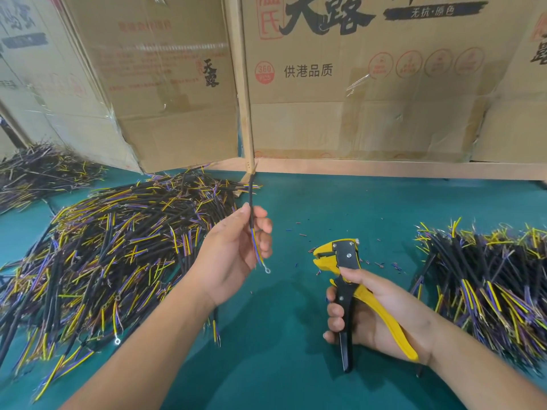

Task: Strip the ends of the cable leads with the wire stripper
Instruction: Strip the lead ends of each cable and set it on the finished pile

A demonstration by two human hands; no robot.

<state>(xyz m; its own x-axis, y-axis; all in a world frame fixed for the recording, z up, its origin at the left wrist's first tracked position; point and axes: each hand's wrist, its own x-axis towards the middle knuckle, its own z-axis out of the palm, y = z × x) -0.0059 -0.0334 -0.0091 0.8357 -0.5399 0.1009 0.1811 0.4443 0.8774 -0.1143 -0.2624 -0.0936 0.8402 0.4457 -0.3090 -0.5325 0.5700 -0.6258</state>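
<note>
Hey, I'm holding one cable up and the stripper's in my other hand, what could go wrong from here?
1. The left hand pinches the cable with its ring-terminal end hanging down; feeding that end into the wire stripper might cut off the terminal.
2. The right hand holds the stripper away from the cable, so the thin leads may be misaligned.

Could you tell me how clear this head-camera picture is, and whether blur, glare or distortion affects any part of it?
In the head view, the centre is sharp: the left hand holding a cable and the right hand gripping the wire stripper. The left cable pile smears toward the edge. Tape on the cardboard boxes catches glare. Wide-angle bending curves the box edges. Soft shadows lie on the green mat.
</note>
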